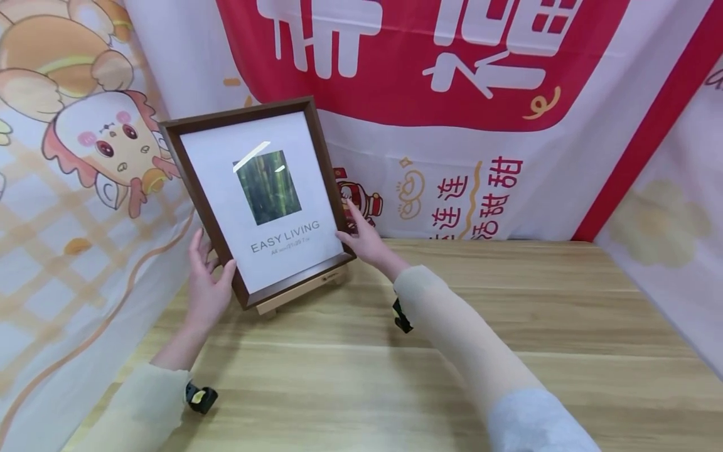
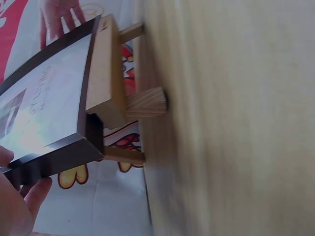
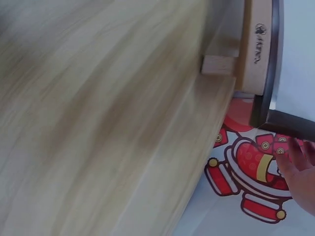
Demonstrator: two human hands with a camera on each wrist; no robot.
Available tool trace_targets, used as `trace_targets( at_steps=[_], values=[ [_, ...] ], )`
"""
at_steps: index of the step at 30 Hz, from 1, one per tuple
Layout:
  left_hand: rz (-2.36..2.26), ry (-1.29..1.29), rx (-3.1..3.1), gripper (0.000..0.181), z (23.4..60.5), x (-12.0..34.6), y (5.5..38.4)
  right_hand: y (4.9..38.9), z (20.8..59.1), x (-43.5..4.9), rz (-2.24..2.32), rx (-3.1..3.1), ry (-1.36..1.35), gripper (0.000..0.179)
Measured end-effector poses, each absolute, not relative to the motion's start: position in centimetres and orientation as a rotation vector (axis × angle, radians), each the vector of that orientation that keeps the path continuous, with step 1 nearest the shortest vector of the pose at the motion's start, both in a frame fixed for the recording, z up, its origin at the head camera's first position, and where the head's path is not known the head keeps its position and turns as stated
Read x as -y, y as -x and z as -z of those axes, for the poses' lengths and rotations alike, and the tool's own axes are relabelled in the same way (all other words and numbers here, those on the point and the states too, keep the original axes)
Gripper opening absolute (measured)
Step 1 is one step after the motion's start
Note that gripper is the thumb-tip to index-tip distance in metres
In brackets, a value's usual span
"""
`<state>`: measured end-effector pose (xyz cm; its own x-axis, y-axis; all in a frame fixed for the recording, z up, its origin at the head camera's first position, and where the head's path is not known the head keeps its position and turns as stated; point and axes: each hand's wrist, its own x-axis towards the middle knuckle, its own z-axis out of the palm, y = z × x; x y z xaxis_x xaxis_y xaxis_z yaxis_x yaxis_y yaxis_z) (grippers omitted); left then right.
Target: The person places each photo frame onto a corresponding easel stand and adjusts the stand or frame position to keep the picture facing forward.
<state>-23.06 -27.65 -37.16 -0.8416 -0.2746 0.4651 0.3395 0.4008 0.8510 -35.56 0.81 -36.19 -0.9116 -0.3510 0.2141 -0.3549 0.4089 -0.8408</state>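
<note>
A dark brown picture frame [image 1: 260, 204] stands tilted back on a small wooden easel [image 1: 305, 292]. Behind its glass is a white sheet with a green bamboo picture and the words "EASY LIVING". My left hand [image 1: 209, 289] grips the frame's lower left side; in the left wrist view the thumb [image 2: 5, 157] lies at the front and a finger [image 2: 38, 194] comes round the outer side. On the opposite side my right hand [image 1: 369, 242] has its fingers extended along the lower right edge. The right wrist view shows those fingertips [image 3: 290, 155] right at the frame's side.
The easel's legs [image 2: 147, 103] rest on a wood-grain table [image 1: 508, 351]. A printed cloth [image 1: 463, 138] with red and white patterns hangs along the table's back edge. Another cloth [image 1: 62, 251] with cartoon animals hangs close on the left.
</note>
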Motion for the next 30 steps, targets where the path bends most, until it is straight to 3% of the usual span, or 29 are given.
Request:
trace_targets(
  at_steps=[19, 26, 30],
  values=[
    [1.670, -0.010, 2.378, 0.117, 42.5, 26.5, 20.0, 34.1, 40.9, -1.9, -1.731, 2.597, -0.782, 0.093],
    [1.765, -0.115, 2.327, 0.115, 42.7, 25.3, 19.9, 33.7, 41.2, -1.3, -1.929, 2.525, -0.790, 0.111],
    [1.695, -0.131, 2.301, 0.114, 42.9, 24.7, 20.0, 33.7, 41.4, -1.0, -1.933, 2.493, -0.807, 0.112]
  ],
)
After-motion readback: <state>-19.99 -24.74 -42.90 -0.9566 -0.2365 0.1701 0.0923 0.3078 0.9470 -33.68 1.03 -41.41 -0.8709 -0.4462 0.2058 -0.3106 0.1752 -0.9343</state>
